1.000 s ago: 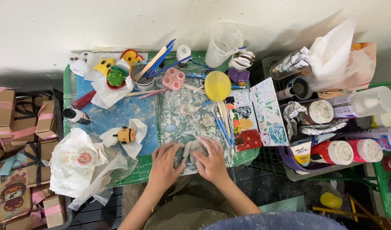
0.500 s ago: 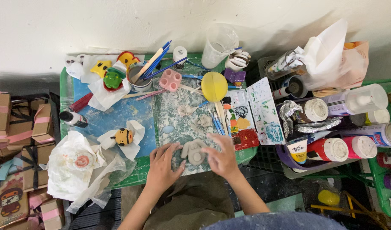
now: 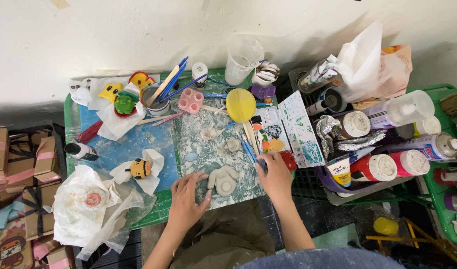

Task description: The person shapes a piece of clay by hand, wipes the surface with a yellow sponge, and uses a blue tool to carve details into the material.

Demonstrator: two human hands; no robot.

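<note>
Looking down, I see my left hand point(image 3: 184, 199) flat and open on the green mat point(image 3: 159, 201), fingertips touching the grey clay figure point(image 3: 223, 180). Right hand point(image 3: 276, 174) rests just right of it, fingers loose at the blue brushes point(image 3: 249, 149), can't tell if gripping. Farther back: yellow disc point(image 3: 241, 105), clear cup point(image 3: 243, 59).

A yellow disc point(image 3: 241, 105) lies at the back of the green tray point(image 3: 69, 119), beside a pink mould point(image 3: 190, 101). A tin point(image 3: 155, 99) holds brushes point(image 3: 171, 83). A clear cup point(image 3: 243, 59) stands behind. Painted figures point(image 3: 125, 103) rest on tissue. Paint bottles point(image 3: 388, 166) fill the right-hand basket. Cardboard boxes point(image 3: 19, 164) are stacked at left.
</note>
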